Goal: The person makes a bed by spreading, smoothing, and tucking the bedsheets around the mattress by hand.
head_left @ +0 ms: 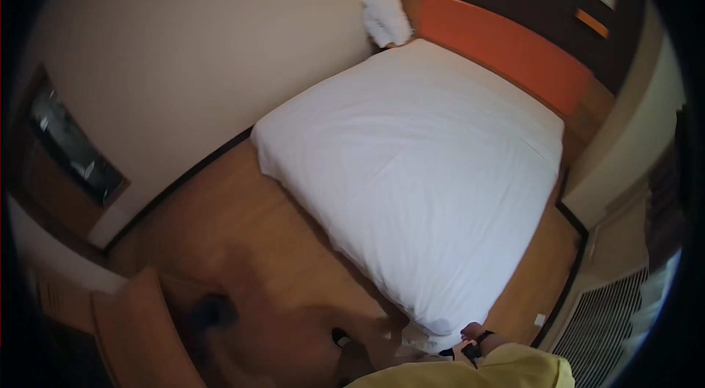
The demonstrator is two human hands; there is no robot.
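Observation:
My right hand [472, 331], with a black band [484, 336] at the wrist, is low in the view beside the foot corner of the bed. Its small visible fingers look slightly apart, with nothing discernible in them. Just left of it, the white duvet [418, 168] hangs down in loose folds at that corner; whether the hand touches the cloth is unclear. A yellow sleeve [507, 372] covers my upper arm. My left hand is out of sight.
A white pillow [386, 17] leans in the far corner next to the orange headboard [499, 46]. At lower left stands a wooden cabinet [136, 325]. A slatted vent [602, 322] runs along the right wall. A small white object [540, 320] lies on the wooden floor [242, 219].

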